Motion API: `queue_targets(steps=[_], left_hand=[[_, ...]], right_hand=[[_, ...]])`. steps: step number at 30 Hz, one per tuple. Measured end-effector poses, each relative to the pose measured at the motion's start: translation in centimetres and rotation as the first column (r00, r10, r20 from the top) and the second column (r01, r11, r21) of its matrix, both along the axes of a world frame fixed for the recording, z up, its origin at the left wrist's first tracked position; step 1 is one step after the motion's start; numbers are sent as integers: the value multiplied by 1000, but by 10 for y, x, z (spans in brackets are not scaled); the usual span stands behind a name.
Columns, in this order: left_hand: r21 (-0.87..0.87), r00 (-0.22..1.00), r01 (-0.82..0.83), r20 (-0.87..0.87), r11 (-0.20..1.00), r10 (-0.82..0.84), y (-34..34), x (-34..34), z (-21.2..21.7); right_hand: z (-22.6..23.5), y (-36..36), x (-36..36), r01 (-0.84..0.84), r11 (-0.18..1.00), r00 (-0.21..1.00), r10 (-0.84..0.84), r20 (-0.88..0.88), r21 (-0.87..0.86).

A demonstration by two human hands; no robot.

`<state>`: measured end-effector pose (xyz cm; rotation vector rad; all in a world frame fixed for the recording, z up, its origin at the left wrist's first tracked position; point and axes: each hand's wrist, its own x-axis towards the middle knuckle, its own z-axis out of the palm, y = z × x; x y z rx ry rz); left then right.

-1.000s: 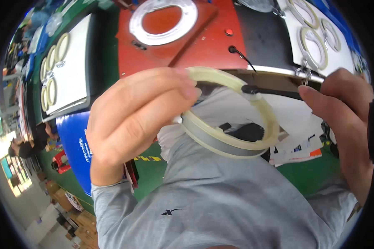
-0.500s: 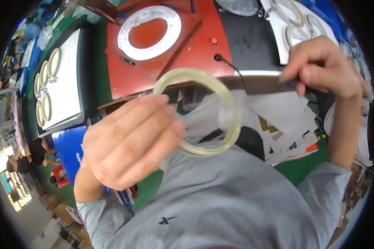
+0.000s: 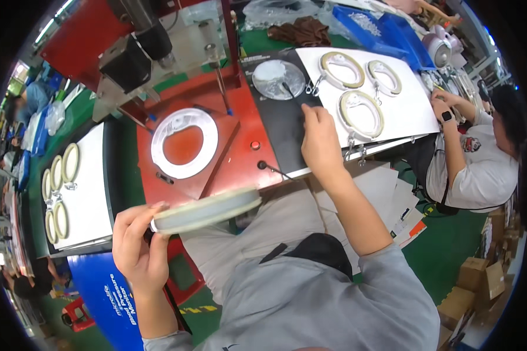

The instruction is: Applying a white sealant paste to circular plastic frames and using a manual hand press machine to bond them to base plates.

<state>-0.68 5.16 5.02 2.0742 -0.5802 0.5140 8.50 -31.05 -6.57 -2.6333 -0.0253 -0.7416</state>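
My left hand (image 3: 140, 243) pinches a pale yellowish ring (image 3: 208, 212) by one end. The ring is turned edge-on in front of the red press base (image 3: 216, 167), showing a grey-white band along its side. My right hand (image 3: 322, 140) grips a thin dark stick (image 3: 293, 95), perhaps a brush, its tip at a clear round dish (image 3: 279, 88) with white matter in it. On the press base lies a white ring-shaped part (image 3: 185, 143). Right of the dish, three cream-coloured rings (image 3: 363, 117) with metal clips lie on a white sheet (image 3: 413, 120).
The press head (image 3: 129, 64) stands over the red base, with posts and a red button (image 3: 255, 145). More rings (image 3: 70, 162) lie on a board at left. Blue trays (image 3: 369, 29) and a brown cloth (image 3: 301, 32) are at the back. Another person (image 3: 480, 158) works at right.
The ring in my left hand has turned from nearly face-on to edge-on. My right hand has moved left and away from me to the dish. The view has shifted, bringing the press head into sight.
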Motion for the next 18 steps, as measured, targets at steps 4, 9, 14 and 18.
queue_targets(steps=[4, 9, 14, 18], left_hand=[[-119, 979, -80, -196, 990, 56, 10, -1, -7], [-400, 916, -181, -401, 898, 7, -10, 29, -22], [-506, 929, -184, -369, 842, -19, -26, 56, -35], [-549, 930, -251, -366, 797, 40, -35, 73, -45]], right_hand=[[37, 12, -15, -107, 991, 987, 95, 130, 86], [98, 57, -32, -433, 865, 855, 307, 418, 252], [106, 131, -33, -678, 717, 725, 618, 302, 160], [96, 149, -13, -652, 756, 741, 620, 257, 54]])
